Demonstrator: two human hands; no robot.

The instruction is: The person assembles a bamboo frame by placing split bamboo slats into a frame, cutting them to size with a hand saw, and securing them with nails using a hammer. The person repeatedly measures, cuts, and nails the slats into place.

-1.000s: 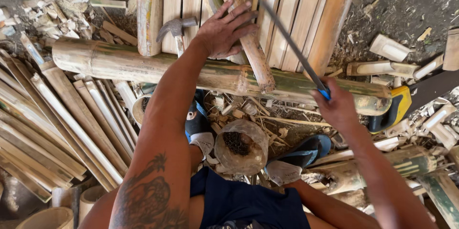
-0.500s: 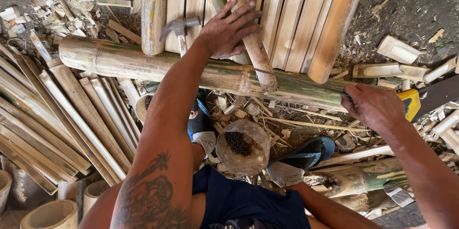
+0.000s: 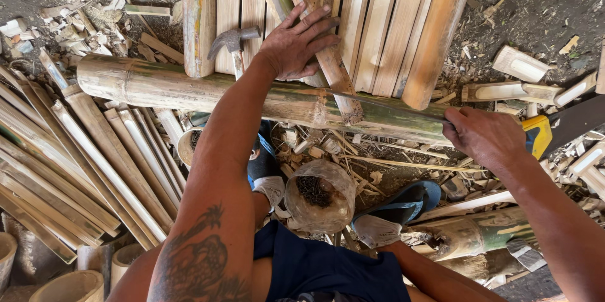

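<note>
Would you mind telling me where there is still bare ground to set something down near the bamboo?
Bare dirt shows right of the split bamboo slats and left of them, above the thick bamboo pole. Around the bag of nails and offcuts, it is crowded.

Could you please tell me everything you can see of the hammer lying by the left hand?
The hammer is a claw hammer with a dull grey metal head: the curved claw points left, the blunt face right. Only a short stretch of pale handle shows below the head before the forearm hides it. It lies flat on the split bamboo slats, just above the thick bamboo pole, left of the left hand, which does not touch it.
</note>
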